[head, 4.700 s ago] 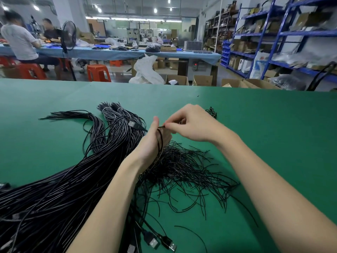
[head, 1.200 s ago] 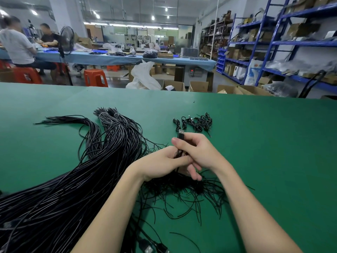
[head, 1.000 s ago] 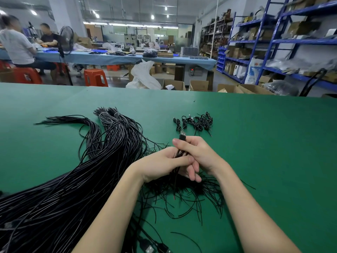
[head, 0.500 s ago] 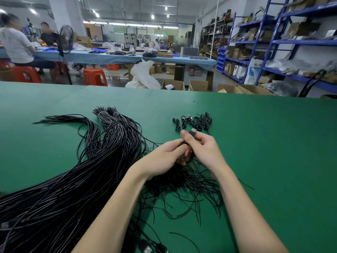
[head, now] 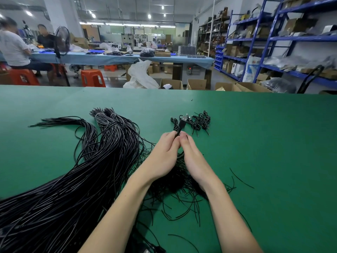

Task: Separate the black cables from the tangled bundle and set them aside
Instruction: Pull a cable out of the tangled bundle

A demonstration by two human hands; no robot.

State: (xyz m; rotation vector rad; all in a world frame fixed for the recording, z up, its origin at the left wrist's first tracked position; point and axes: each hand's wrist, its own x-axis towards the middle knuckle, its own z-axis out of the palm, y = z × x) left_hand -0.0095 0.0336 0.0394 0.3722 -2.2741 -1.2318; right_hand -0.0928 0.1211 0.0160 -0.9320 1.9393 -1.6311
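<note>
So that it can be freed from the tangle (head: 175,181), one cable (head: 179,129) is pinched by left hand (head: 164,152) and right hand (head: 193,156) fingers near the sorted pile (head: 195,121).

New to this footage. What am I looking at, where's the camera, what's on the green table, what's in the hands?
No robot here: a person works with two bare hands, filmed by one wide-angle camera worn on the head, looking forward and down. The left hand and right hand meet fingertip to fingertip and pinch one black cable, whose USB-style plug sticks up beyond the fingers. On the green table lies a big bundle of long black cables to the left, a tangle of thin black wires under the wrists, and a small pile of coiled cables just beyond the hands. Behind are other workers, stools and shelving.
</note>
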